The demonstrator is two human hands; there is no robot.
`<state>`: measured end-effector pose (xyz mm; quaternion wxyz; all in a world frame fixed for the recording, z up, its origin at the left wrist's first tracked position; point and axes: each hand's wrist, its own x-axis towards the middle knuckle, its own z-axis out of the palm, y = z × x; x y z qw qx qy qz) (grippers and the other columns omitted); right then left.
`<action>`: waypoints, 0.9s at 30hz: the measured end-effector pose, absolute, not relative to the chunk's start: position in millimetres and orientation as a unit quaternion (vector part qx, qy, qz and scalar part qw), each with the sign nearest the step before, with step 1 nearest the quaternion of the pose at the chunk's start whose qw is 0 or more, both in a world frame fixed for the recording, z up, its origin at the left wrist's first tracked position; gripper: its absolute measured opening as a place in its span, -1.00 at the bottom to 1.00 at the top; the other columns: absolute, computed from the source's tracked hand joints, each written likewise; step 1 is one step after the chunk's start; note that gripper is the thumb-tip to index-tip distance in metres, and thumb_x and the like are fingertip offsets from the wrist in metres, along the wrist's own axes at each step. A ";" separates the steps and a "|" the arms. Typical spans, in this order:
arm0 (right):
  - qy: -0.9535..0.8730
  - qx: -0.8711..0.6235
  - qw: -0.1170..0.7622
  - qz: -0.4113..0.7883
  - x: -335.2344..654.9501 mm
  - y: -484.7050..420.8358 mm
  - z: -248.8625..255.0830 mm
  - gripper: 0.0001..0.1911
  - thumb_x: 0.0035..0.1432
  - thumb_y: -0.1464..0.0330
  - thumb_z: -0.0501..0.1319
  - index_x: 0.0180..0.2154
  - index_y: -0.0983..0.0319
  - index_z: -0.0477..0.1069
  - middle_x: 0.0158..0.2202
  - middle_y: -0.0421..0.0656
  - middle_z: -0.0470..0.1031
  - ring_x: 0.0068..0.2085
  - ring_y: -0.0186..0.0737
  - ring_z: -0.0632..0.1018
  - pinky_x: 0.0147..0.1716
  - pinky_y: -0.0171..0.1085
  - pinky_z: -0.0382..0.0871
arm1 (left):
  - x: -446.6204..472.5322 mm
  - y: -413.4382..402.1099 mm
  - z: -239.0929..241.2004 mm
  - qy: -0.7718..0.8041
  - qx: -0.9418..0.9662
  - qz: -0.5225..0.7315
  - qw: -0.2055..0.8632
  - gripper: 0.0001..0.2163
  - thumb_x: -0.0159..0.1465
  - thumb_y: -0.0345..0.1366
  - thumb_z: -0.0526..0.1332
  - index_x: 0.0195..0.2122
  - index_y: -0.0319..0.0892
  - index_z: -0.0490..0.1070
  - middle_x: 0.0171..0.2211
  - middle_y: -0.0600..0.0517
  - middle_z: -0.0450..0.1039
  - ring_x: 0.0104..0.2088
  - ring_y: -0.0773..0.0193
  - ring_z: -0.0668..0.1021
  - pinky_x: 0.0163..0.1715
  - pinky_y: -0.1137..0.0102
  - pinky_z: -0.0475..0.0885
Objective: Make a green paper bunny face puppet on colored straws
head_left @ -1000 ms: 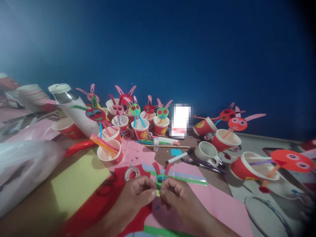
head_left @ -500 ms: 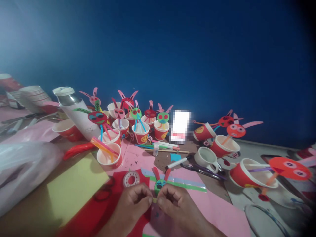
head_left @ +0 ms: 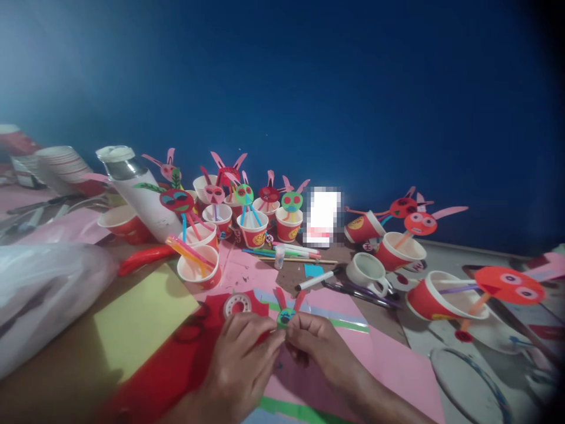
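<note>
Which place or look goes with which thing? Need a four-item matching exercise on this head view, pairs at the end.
Things:
1. Bottle
2. Tape roll
3. Mug
4. Blue-eyed green paper face

Places or looks:
A. Where the left hand and right hand come together
B. Lying on red paper
C. White body, silver band under the cap
D. Handle showing

Pairs: 1-C, 2-B, 3-D, 4-A

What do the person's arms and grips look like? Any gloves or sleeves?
The left grip and right grip are bare hands, without gloves; no rings show. The left forearm and right forearm show partly, with no sleeves, watch or bracelet in view.
</note>
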<state>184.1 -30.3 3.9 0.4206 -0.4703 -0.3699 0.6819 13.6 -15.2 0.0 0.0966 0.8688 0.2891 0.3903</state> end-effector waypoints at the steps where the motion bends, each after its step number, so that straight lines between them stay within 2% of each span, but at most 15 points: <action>1: -0.368 -0.471 0.421 0.682 182.3 -30.8 2.8 -0.69 0.00 0.22 0.21 -0.60 0.26 0.22 -0.68 -0.30 0.25 -0.63 -0.45 0.24 -0.60 -0.42 0.08 | 14.7 -15.1 -1.2 0.292 0.868 0.391 0.087 -0.68 0.11 -0.60 0.16 -0.12 -0.18 0.39 -0.27 -0.07 0.48 -0.23 0.18 0.43 -0.21 0.26 0.33; 5: -0.377 -0.473 0.410 0.682 178.0 -33.9 -2.0 -0.66 -0.03 0.16 0.23 -0.60 0.26 0.22 -0.68 -0.29 0.26 -0.64 -0.45 0.24 -0.61 -0.41 0.08 | 16.1 -11.2 -4.5 0.291 0.858 0.412 0.094 -0.76 0.13 -0.60 0.10 -0.27 -0.16 0.42 -0.39 -0.03 0.48 -0.35 0.22 0.43 -0.31 0.29 0.31; 9: -0.478 -0.487 0.373 0.629 192.2 -27.9 10.9 -0.59 0.11 0.09 0.09 -0.58 0.26 0.25 -0.64 -0.26 0.28 -0.60 -0.42 0.29 -0.56 -0.39 0.14 | 15.5 -8.6 -0.5 0.309 0.832 0.419 0.195 -0.82 0.15 -0.54 0.09 -0.35 -0.16 0.41 -0.46 0.01 0.46 -0.41 0.26 0.45 -0.36 0.37 0.35; 13: -0.640 -0.575 0.358 0.362 214.5 5.6 40.0 -0.72 0.19 0.21 0.05 -0.46 0.22 0.36 -0.51 -0.23 0.40 -0.46 -0.32 0.40 -0.44 -0.35 0.21 | 13.8 -7.8 5.8 0.442 0.712 0.391 0.380 -0.91 0.16 -0.39 0.14 -0.45 -0.15 0.40 -0.47 0.04 0.46 -0.40 0.25 0.49 -0.36 0.43 0.38; 15: -0.680 -0.611 0.333 0.231 217.3 30.6 47.4 -0.80 0.15 0.22 0.09 -0.28 0.17 0.39 -0.39 -0.21 0.46 -0.37 -0.26 0.45 -0.36 -0.30 0.24 | 12.3 -6.8 6.9 0.482 0.652 0.370 0.453 -0.90 0.15 -0.32 0.15 -0.48 -0.16 0.40 -0.49 0.05 0.43 -0.44 0.25 0.47 -0.40 0.44 0.37; 17: -0.699 -0.637 0.290 0.149 213.0 54.2 47.3 -0.66 0.08 0.22 0.16 -0.10 0.19 0.34 -0.24 -0.13 0.47 -0.29 -0.18 0.48 -0.32 -0.27 0.25 | 10.6 -5.3 6.8 0.492 0.618 0.361 0.495 -0.89 0.15 -0.31 0.15 -0.49 -0.17 0.39 -0.53 0.06 0.39 -0.47 0.27 0.43 -0.44 0.44 0.35; 18: -0.706 -0.641 0.275 0.121 209.2 63.5 45.6 -0.63 0.06 0.24 0.18 -0.08 0.20 0.32 -0.19 -0.10 0.46 -0.23 -0.13 0.48 -0.30 -0.25 0.25 | 9.8 -4.3 6.6 0.489 0.610 0.362 0.507 -0.89 0.15 -0.31 0.14 -0.49 -0.17 0.39 -0.53 0.06 0.37 -0.48 0.28 0.42 -0.44 0.45 0.35; 21: -0.722 -0.629 0.266 0.112 199.8 74.3 42.4 -0.77 0.09 0.31 0.16 -0.17 0.20 0.38 -0.17 -0.10 0.46 -0.15 -0.11 0.47 -0.25 -0.25 0.25 | 6.7 -0.1 6.8 0.465 0.592 0.394 0.527 -0.91 0.13 -0.33 0.15 -0.51 -0.17 0.37 -0.47 0.03 0.39 -0.40 0.25 0.44 -0.35 0.40 0.36; 24: -0.723 -0.603 0.286 0.177 200.5 61.0 48.0 -0.80 0.19 0.25 0.07 -0.22 0.20 0.36 -0.31 -0.19 0.48 -0.30 -0.27 0.48 -0.34 -0.33 0.29 | 2.8 5.8 9.9 0.452 0.547 0.422 0.564 -0.91 0.11 -0.30 0.19 -0.50 -0.18 0.39 -0.18 -0.10 0.43 -0.14 0.12 0.45 -0.18 0.32 0.34; 26: -0.677 -0.543 0.330 0.371 203.1 46.6 52.5 -0.74 0.19 0.17 0.07 -0.24 0.22 0.34 -0.40 -0.21 0.45 -0.41 -0.32 0.45 -0.44 -0.36 0.30 | 0.6 9.1 12.6 0.438 0.520 0.418 0.602 -0.89 0.09 -0.26 0.23 -0.49 -0.18 0.42 0.01 -0.13 0.34 0.03 0.05 0.36 -0.06 0.26 0.28; 27: -0.661 -0.516 0.337 0.428 203.3 39.9 53.3 -0.74 0.16 0.16 0.10 -0.26 0.23 0.35 -0.43 -0.22 0.43 -0.43 -0.33 0.43 -0.45 -0.37 0.29 | -0.1 10.0 13.7 0.423 0.515 0.411 0.622 -0.87 0.08 -0.23 0.25 -0.50 -0.18 0.44 0.06 -0.12 0.30 0.07 0.04 0.32 -0.03 0.24 0.25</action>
